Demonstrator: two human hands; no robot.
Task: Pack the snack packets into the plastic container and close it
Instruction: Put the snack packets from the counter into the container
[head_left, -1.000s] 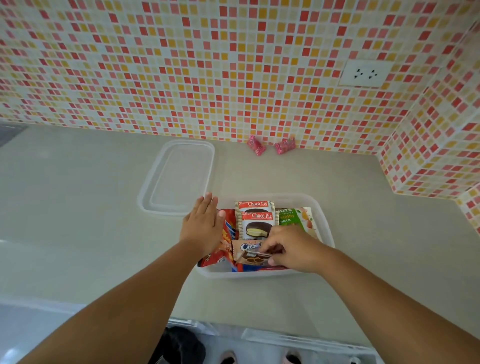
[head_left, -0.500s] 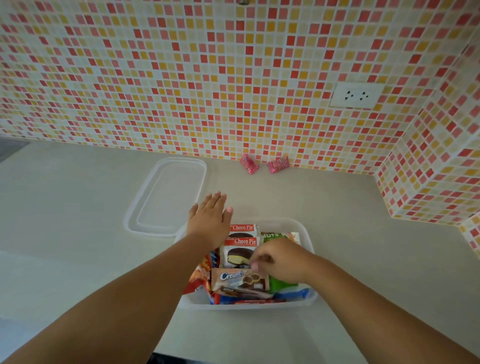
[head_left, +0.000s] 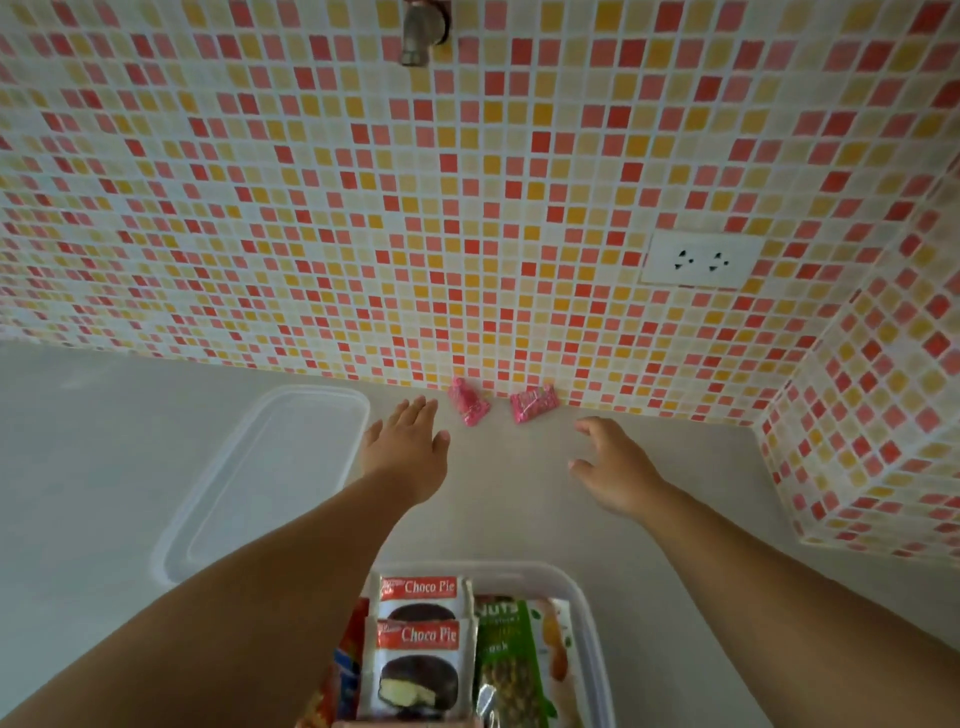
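1. Currently neither hand holds anything: the left hand (head_left: 408, 451), at centre frame, is stretched forward palm-down with its fingers straight and slightly spread over the pale grey countertop (head_left: 78, 457).
2. Right of centre, the right hand (head_left: 615, 470) reaches forward too, its fingers loosely curved and its thumb held apart, empty.
3. Just above and between the two hands, two small pink foil-wrapped snack packets (head_left: 470, 401) lie on the countertop against the foot of the wall; the left one is close to the left hand's fingertips, but whether they touch cannot be told.
4. The second pink packet (head_left: 534, 404) sits just beside the first, up and to the left of the right hand, apart from it.
5. Left of the left hand, the clear rectangular plastic lid (head_left: 270, 478) lies flat on the countertop, partly covered by the left forearm at its lower corner.
6. At the bottom centre of the frame, the clear rectangular plastic container (head_left: 582, 603) stands uncovered between the two forearms.
7. Inside it are two white-and-red Choco Pie packets (head_left: 421, 660), one overlapping the other, a green nuts packet (head_left: 506, 660) to their right, and red and blue wrappers at their left edge.
8. Behind everything rises a wall of red, orange and yellow mosaic tiles (head_left: 311, 208), with a white double socket (head_left: 698, 260) at the right and a metal tap (head_left: 421, 31) at the top centre.
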